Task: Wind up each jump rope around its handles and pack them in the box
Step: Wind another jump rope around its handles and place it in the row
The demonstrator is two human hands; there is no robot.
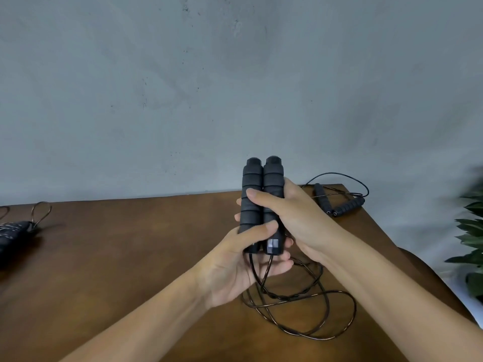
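Note:
Two black foam jump rope handles [262, 184] stand upright side by side above the brown table [130, 257]. My right hand [292, 218] grips them from the right, thumb across the front. My left hand [235, 259] holds their lower ends, thumb over the left handle. Their dark cord [308, 314] hangs from the bottom and lies in loose loops on the table below. A second jump rope [337, 202] lies unwound at the table's far right corner. A wound rope bundle [13, 233] sits at the left edge. No box is in view.
A grey wall [235, 87] rises right behind the table. Green plant leaves [470, 244] stand beyond the table's right edge. The table's right side slopes down past my right forearm.

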